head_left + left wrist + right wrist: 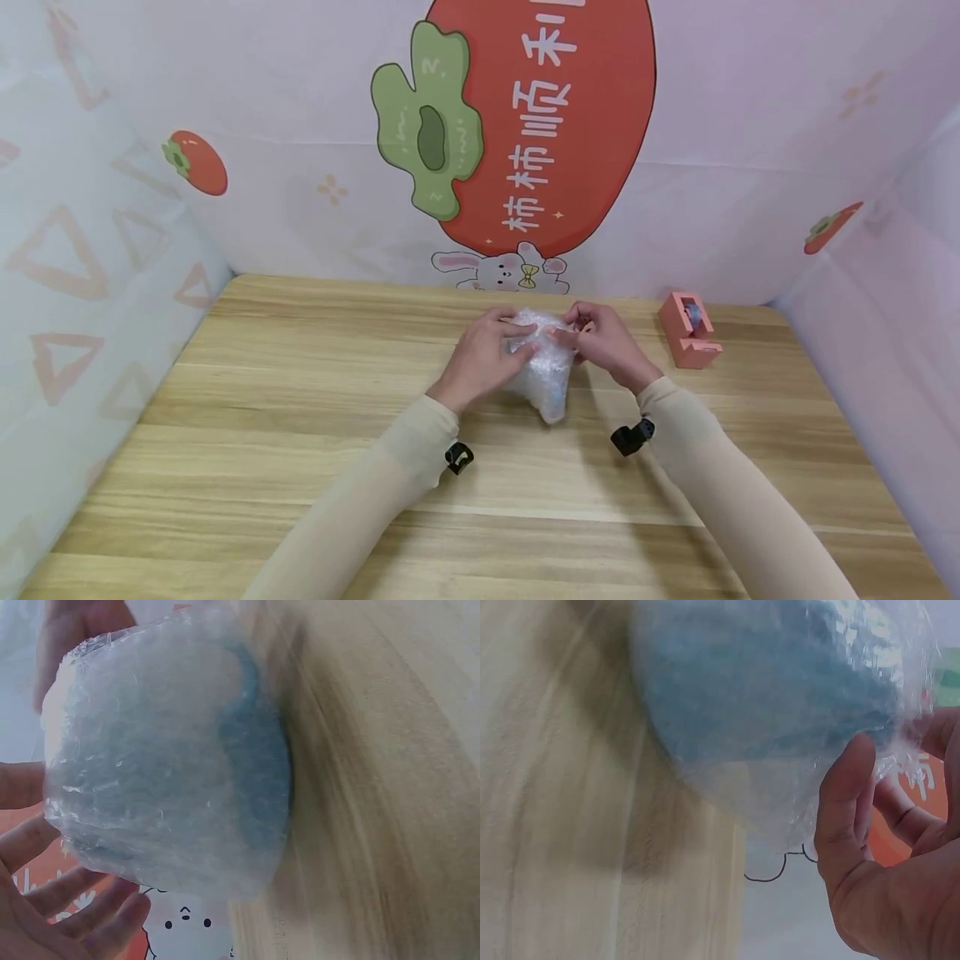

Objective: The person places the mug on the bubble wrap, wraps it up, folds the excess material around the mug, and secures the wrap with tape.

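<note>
Your left hand (480, 354) is at the left of the pair of hands, loosely open, with its thumb and fingers parted. The thumb and forefinger lie over the far-left part of the bubble-wrapped bundle (542, 371); in the left wrist view your other fingers reach out, slightly bent, beside its left side.

The bundle sits between your hands, toward the far side of the worktop (300, 400) and around its middle from left to right. It is a rounded, uneven package in clear, shiny, crinkled wrap, with something pale blue showing cloudily through it. The left wrist view shows a curved blue band inside; you can't make out exactly what the contents are. The bundle's long axis runs from far to near, slanting a little to the right, with the broader end far and a narrow, blunt corner pointing at you.

Your right hand (609, 337) is partly closed at the bundle's far-right side, fingers curled against the wrap and thumb on top, taking hold of it there.

Further right, well apart from that hand, a pink tape dispenser (688, 353) stands on the worktop near the far edge.
</note>
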`<act>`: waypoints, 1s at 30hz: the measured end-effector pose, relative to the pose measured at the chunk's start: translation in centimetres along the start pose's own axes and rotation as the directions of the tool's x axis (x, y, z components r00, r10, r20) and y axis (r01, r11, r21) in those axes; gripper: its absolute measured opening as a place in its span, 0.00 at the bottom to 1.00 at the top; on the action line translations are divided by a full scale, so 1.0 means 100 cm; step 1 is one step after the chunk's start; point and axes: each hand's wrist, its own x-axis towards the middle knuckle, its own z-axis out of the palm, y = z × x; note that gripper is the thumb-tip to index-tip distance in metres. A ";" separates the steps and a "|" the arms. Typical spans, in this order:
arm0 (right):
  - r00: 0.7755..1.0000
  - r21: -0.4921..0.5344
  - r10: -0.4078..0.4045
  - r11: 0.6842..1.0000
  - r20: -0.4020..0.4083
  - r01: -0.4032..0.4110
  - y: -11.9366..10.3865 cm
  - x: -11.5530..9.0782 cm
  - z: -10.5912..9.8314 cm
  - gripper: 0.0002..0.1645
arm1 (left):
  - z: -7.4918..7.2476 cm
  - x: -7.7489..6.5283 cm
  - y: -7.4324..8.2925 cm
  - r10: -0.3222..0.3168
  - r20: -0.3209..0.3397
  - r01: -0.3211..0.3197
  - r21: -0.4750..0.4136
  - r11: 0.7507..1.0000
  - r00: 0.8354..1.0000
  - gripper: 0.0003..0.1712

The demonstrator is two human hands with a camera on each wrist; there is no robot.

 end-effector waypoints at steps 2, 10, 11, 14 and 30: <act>1.000 -0.029 -0.021 0.999 -0.008 0.021 0.001 -0.004 0.001 0.13 | -0.001 0.002 0.000 -0.007 0.019 0.008 -0.018 1.000 1.000 0.19; 0.996 -0.206 -0.077 0.975 0.037 0.083 -0.002 -0.015 -0.007 0.13 | -0.003 0.006 0.000 -0.035 0.086 0.042 -0.079 0.996 0.996 0.15; 0.995 -0.238 -0.090 0.966 0.045 0.098 -0.003 -0.016 -0.008 0.12 | -0.004 0.007 0.000 -0.035 0.094 0.043 -0.088 0.995 0.995 0.15; 0.986 -0.339 -0.160 0.926 0.051 0.167 -0.007 -0.019 -0.012 0.13 | -0.007 0.009 0.001 -0.023 0.121 0.037 -0.115 0.993 0.992 0.14; 0.926 -0.426 -0.372 0.849 -0.063 0.312 -0.011 -0.022 0.001 0.08 | -0.007 0.003 0.017 -0.068 0.085 0.070 -0.026 0.997 0.994 0.18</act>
